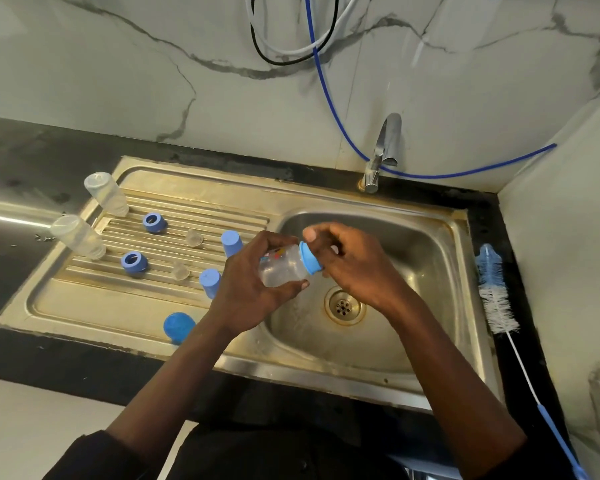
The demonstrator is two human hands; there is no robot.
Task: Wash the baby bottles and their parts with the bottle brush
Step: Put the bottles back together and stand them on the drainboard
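Note:
My left hand (246, 289) grips a clear baby bottle (283, 268) on its side above the sink basin (426, 258). My right hand (347, 268) grips the bottle's blue screw ring (310, 256). Two clear bottles (106, 194) (78, 237) stand upside down on the draining board (118, 303). Beside them lie two blue rings (155, 222) (134, 262), two clear teats (194, 237) (180, 270) and three blue caps (231, 242) (210, 282) (178, 326). The bottle brush (496, 299) lies on the black counter right of the sink.
A chrome tap (381, 154) stands behind the basin, no water visibly running. The drain (343, 305) sits below my hands. A blue hose (329, 95) and cables hang on the marble wall. A wall (561, 237) closes off the right side.

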